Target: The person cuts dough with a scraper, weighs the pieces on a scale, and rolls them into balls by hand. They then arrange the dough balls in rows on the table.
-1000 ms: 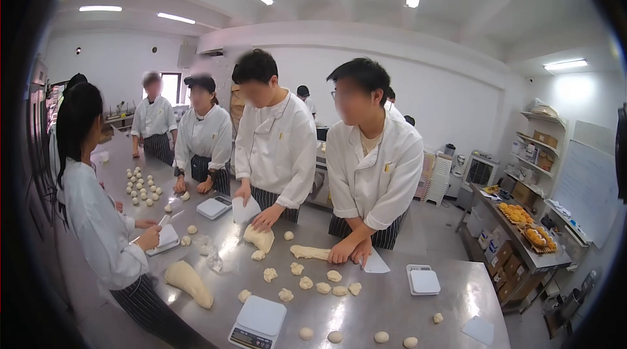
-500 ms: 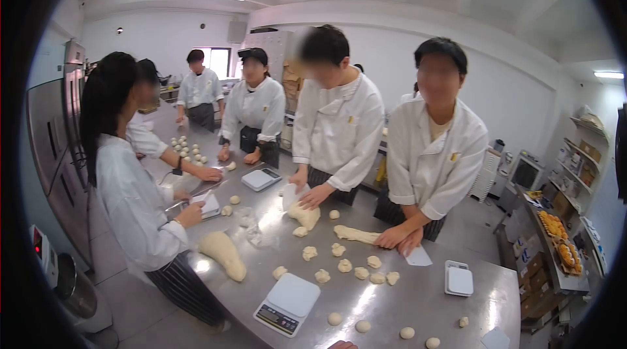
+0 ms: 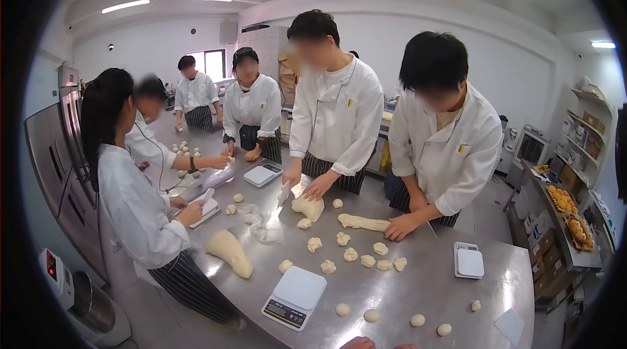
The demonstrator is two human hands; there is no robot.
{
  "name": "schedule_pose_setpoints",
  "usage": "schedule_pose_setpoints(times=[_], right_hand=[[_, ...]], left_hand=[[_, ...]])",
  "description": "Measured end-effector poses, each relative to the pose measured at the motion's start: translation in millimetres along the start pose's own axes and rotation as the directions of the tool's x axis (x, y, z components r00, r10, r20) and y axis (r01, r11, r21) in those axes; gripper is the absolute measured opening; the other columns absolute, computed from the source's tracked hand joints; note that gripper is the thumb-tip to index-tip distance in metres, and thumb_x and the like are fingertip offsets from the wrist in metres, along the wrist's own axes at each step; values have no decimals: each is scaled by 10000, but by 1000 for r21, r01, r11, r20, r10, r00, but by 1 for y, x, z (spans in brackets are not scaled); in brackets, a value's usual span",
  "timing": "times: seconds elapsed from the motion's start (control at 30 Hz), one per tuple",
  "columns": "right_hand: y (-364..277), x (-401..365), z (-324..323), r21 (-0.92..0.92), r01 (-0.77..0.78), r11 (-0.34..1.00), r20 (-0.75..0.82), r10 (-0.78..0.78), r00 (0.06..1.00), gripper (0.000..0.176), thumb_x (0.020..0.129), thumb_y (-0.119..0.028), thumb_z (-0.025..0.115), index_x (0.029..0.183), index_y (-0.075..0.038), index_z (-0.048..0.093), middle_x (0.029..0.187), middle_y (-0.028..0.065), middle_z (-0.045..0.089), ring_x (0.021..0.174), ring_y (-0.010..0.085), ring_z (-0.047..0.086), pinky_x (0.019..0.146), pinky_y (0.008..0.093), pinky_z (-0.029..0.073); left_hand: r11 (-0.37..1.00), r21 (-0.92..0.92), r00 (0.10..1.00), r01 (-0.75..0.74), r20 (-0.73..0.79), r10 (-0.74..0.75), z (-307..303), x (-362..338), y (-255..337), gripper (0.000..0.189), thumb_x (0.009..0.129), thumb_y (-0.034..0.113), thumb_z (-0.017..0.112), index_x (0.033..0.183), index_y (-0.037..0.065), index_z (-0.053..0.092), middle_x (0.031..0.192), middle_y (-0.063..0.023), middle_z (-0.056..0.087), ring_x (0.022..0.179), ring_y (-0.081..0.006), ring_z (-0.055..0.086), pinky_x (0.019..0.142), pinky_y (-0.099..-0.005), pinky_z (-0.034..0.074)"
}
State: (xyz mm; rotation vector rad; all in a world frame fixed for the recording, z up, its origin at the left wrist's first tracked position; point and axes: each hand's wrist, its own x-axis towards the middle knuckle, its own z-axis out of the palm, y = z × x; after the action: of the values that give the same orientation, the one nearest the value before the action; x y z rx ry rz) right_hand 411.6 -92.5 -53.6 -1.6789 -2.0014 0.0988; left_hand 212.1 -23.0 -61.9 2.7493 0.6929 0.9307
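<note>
At the bottom edge of the head view, a small part of my left hand [image 3: 359, 343] shows at the table's near edge. To its right only a sliver of my right hand [image 3: 405, 346] is visible. The fingers of both are cut off by the frame, so what they hold, if anything, is hidden. Just beyond them lie smooth dough balls, among them one ball [image 3: 371, 316] and another ball [image 3: 417, 320]. A white kitchen scale [image 3: 295, 297] with a bare platform stands to the left of my hands.
Across the steel table [image 3: 418, 284], one person cuts a dough lump [image 3: 307, 207] with a scraper; another handles a long dough strip [image 3: 363, 222]. A large dough piece [image 3: 228, 253] lies left. A second scale [image 3: 469, 261] and a white scraper [image 3: 509, 326] lie right.
My view has shifted slightly, and more of my hands shows at the bottom. The co-worker at right has looked down and moved a hand onto the dough strip; the far-left one has reached outward.
</note>
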Motion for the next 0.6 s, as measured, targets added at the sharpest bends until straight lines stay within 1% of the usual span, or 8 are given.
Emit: schedule_pose_setpoints(times=[0.2, 0.27, 0.3, 0.4, 0.43, 0.47, 0.53, 0.6], right_hand=[[44, -39, -11, 11, -216, 976, 76, 215, 974, 162, 721, -196, 628, 780, -57, 684, 863, 156, 658, 861, 374, 600, 731, 477, 471], [33, -44, -32, 127, 151, 980, -21, -149, 989, 153, 699, -196, 630, 743, -56, 675, 826, 143, 647, 848, 363, 590, 733, 484, 462], [19, -48, -37, 106, 89, 990, -35, -85, 996, 153, 699, -196, 630, 743, -56, 675, 826, 143, 647, 848, 363, 590, 733, 484, 462], [-27, -38, -21, 54, -82, 995, 52, 80, 995, 148, 680, -201, 639, 686, -55, 658, 784, 129, 631, 803, 353, 578, 750, 478, 456], [-28, -22, -9, 94, -59, 994, 37, 55, 998, 148, 678, -199, 645, 664, -51, 648, 773, 130, 623, 788, 353, 570, 755, 469, 454], [-26, -11, 0, 137, -21, 990, 26, 17, 1000, 153, 676, -196, 651, 642, -47, 638, 761, 131, 615, 772, 352, 561, 761, 461, 453], [-9, 2, 10, 87, -37, 996, 9, 37, 999, 149, 680, -189, 655, 643, -45, 637, 760, 136, 613, 777, 357, 559, 765, 457, 452], [12, 4, 13, 33, -24, 999, 9, 24, 1000, 146, 685, -182, 659, 644, -43, 637, 759, 142, 610, 781, 362, 557, 769, 454, 450]], left_hand=[[976, 59, 974, 208, 82, -213, -5, -42, -36, 131, 671, 238, 590, 605, 125, 588, 678, -52, 540, 734, -238, 550, 741, -399, 430], [977, 201, 984, 66, 147, -97, 18, -85, -45, 147, 672, 241, 607, 619, 105, 598, 714, -78, 570, 774, -259, 557, 775, -419, 427], [931, 363, 982, -35, 185, -35, 37, -103, -47, 166, 672, 245, 624, 634, 84, 609, 749, -105, 600, 814, -279, 564, 809, -439, 425], [976, 11, 974, 218, -73, -216, 5, -47, 9, 161, 669, 228, 639, 627, 77, 601, 744, -121, 587, 823, -306, 557, 803, -453, 432], [668, -472, 818, 575, 307, -487, 35, -47, -6, 151, 676, 218, 648, 640, 80, 599, 756, -119, 583, 828, -317, 552, 790, -463, 436], [961, -131, 961, 242, 167, -219, -10, -8, 7, 137, 671, 218, 657, 660, 92, 604, 761, -102, 576, 826, -307, 550, 779, -446, 440], [822, -447, 936, 352, 147, -321, 51, -27, -24, 136, 676, 228, 648, 671, 100, 604, 757, -90, 570, 815, -297, 548, 771, -439, 439], [864, -380, 943, 329, 170, -285, 52, -31, -44, 137, 684, 233, 640, 664, 103, 600, 750, -86, 565, 807, -295, 546, 765, -435, 438]])
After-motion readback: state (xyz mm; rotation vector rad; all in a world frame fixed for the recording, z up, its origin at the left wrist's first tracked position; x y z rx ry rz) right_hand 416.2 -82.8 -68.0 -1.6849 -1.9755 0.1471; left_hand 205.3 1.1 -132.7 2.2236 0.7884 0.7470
